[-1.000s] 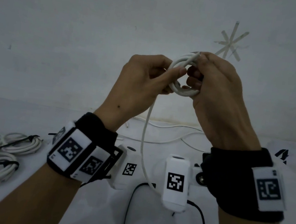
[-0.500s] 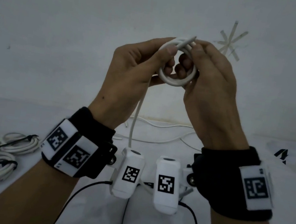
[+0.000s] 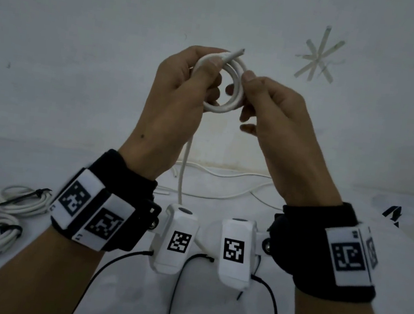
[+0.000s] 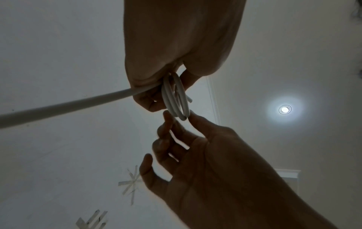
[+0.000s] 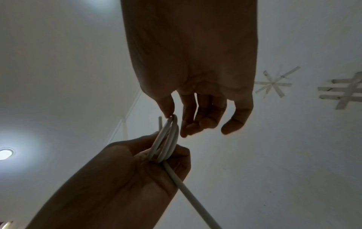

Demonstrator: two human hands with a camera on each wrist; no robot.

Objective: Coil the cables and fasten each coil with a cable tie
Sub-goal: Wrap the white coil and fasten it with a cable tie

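Held up before the wall, the left hand (image 3: 180, 92) grips a small white cable coil (image 3: 225, 85), its tail hanging to the table (image 3: 128, 304), while the right hand (image 3: 280, 113) pinches the coil's right edge between thumb and forefinger.

The right hand (image 3: 279, 119) has let go of most of the coil (image 3: 225, 85) and drawn off toward 3 o'clock, only thumb and forefinger at its rim. The left hand (image 3: 182, 95) now carries the coil, which has turned face-on, its cut end pointing to 1 o'clock.
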